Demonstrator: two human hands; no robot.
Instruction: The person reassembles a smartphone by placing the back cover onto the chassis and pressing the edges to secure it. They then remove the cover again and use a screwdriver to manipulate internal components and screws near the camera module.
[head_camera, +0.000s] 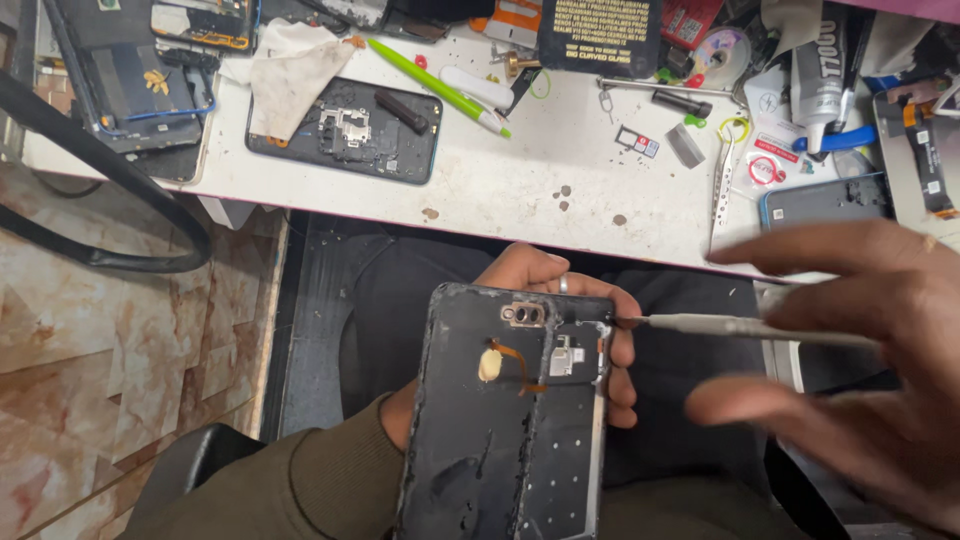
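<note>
My left hand (560, 300) grips a black phone back cover (505, 430) from behind, over my lap, inner side up. A camera ring, a pale round part on an orange flex strip and a small metal plate show near the cover's top. My right hand (860, 370), blurred at the right, holds a thin grey metal tool (720, 325) whose tip touches the cover's upper right corner.
The white workbench (540, 190) ahead carries an opened phone body (350, 130), a stained cloth (295, 70), a green pen (435, 85), tweezers (722, 170), a glue tube (818, 80), another phone (825, 200) and several small parts. A black cable (110, 170) loops over tiled floor at left.
</note>
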